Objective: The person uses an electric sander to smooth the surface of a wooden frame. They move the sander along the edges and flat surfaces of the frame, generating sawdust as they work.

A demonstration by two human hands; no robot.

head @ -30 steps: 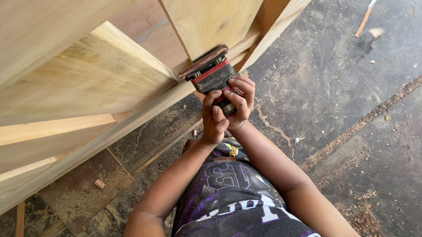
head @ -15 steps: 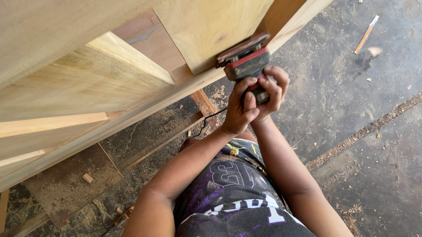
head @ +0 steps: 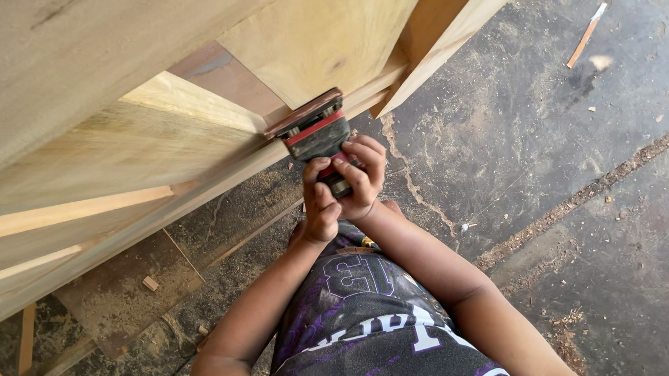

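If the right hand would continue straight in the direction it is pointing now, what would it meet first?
The right hand grips a red-and-black sander and points up toward the wooden panel. Going straight on, it would meet the sander first; its pad already seems to press on the panel's lower edge, though depth is hard to judge.

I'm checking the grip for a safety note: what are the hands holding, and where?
Both hands, left hand and right hand, clasp a red-and-black sander by its rear handle.
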